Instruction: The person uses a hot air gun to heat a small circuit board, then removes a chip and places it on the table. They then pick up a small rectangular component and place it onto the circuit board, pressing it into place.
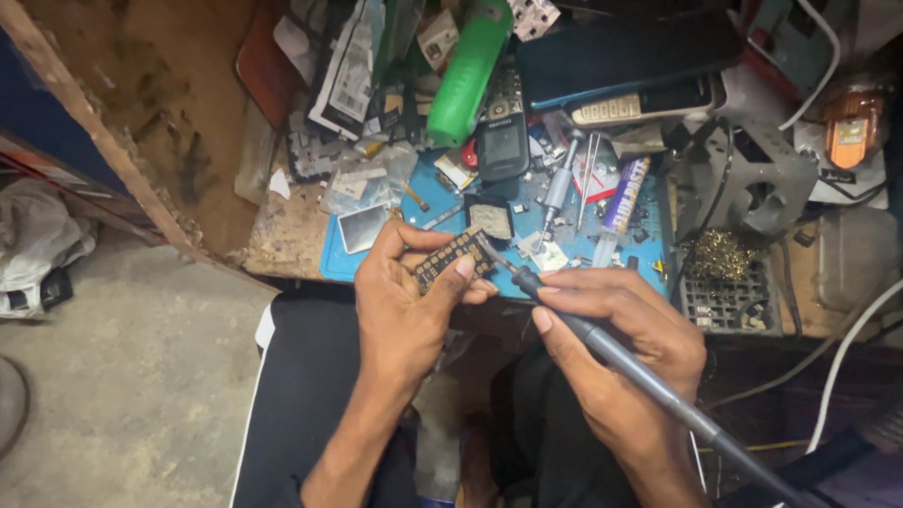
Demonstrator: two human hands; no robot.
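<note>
Your left hand (405,304) pinches the small dark keypad circuit board (452,257) by its edges: light, stiff, fragile. Your right hand (615,353) is wrapped around the grey soldering iron (615,356), tip at the board.

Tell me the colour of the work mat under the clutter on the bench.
Blue. The work mat shows best in the head view.

Small electronics repair workshop, cluttered wooden bench (291,240), blue work mat (334,260) at its front edge, old mobile phones (503,142), soldering iron (615,353), bare concrete floor (126,396)
</note>
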